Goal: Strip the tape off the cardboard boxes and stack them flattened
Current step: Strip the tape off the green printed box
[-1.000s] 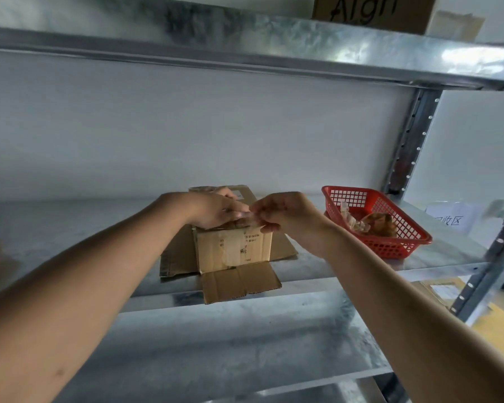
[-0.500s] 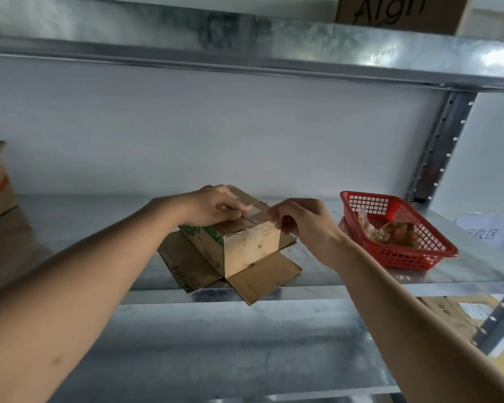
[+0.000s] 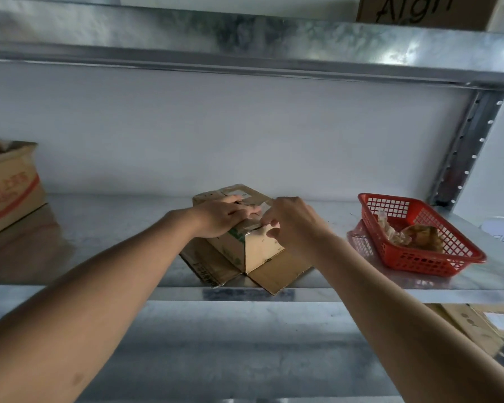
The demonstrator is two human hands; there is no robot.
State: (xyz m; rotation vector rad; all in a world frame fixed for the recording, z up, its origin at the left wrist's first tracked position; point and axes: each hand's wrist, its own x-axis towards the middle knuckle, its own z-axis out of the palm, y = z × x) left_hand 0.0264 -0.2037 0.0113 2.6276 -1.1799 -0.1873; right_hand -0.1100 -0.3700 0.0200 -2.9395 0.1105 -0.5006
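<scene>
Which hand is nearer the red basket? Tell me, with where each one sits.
Right. The right hand works at the small box's top edge, on the side facing the red basket; the left hand presses the box top, farther away.

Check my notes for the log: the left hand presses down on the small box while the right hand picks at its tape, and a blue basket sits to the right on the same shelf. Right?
Not quite: the basket is red, as the head view shows. The left hand does press on the small box, and the right hand picks at its tape.
</scene>
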